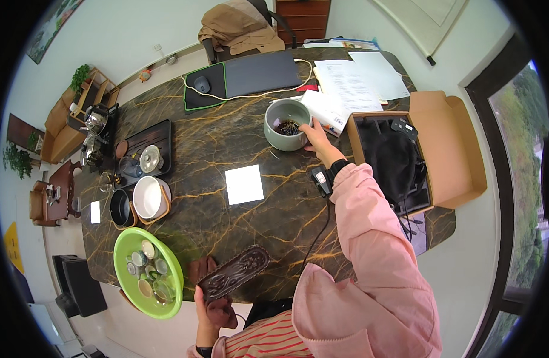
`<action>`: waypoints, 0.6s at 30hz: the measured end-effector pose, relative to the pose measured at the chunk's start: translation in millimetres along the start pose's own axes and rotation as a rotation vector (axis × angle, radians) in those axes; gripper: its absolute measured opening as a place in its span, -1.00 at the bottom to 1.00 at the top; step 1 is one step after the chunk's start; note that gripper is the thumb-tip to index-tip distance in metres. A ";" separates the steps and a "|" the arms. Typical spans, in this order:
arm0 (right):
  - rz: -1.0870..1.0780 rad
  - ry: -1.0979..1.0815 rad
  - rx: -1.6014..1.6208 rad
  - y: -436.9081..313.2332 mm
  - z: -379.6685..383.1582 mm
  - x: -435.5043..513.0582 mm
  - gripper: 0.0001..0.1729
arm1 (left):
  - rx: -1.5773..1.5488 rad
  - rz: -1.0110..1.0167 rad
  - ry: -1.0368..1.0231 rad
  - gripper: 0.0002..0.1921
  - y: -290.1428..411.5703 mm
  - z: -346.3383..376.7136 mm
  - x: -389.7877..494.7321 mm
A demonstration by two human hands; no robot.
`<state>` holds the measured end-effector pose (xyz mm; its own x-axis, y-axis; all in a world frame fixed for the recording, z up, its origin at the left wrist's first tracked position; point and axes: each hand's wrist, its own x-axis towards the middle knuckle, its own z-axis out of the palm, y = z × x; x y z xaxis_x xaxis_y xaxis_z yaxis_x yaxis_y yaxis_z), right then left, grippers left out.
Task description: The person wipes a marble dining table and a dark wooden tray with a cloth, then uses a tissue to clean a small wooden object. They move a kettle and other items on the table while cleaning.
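Observation:
My left hand (202, 313) holds a dark, carved oblong tray (234, 272) by its near end, tilted over the table's front edge. A brown cloth (221, 312) is bunched under the tray at that hand. My right hand (318, 139) reaches far across the table, its fingers on the rim and side of a grey-green ceramic pot (276, 139). Dark liquid or residue with bright reflections shows at the bottom of the pot. A white box (324, 112) stands right behind it.
A green basin (179, 277) of cups and lids sits front left. Beyond it are a white pot (150, 197), a black pot (120, 208) and a black tea tray (164, 134). An open cardboard box (453, 152) lies at right. A black cable (320, 237) trails from my right wrist.

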<state>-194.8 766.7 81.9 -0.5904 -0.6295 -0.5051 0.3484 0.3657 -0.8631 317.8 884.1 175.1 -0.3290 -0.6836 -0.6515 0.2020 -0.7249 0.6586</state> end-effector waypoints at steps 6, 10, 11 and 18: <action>-0.081 -0.195 -0.166 2.0 -12.0 -5.0 -0.08 | -0.087 -0.081 0.112 -0.33 -0.7 13.4 9.8; -0.134 -0.332 -0.224 19.8 -8.2 -28.7 -0.18 | -0.128 -0.041 0.149 -0.45 -2.7 27.3 19.4; -0.104 -0.355 -0.215 25.0 -8.5 -37.5 -0.17 | -0.109 -0.048 0.165 -0.45 -1.6 30.7 21.8; -0.240 -0.391 -0.497 6.2 -24.3 -41.4 -0.18 | -0.107 -0.072 0.092 -0.44 15.1 47.0 34.3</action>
<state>-185.8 811.7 97.4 -0.2703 -0.9003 -0.3412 -0.1907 0.3974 -0.8976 266.2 853.6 180.4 -0.2611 -0.6309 -0.7306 0.2799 -0.7738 0.5682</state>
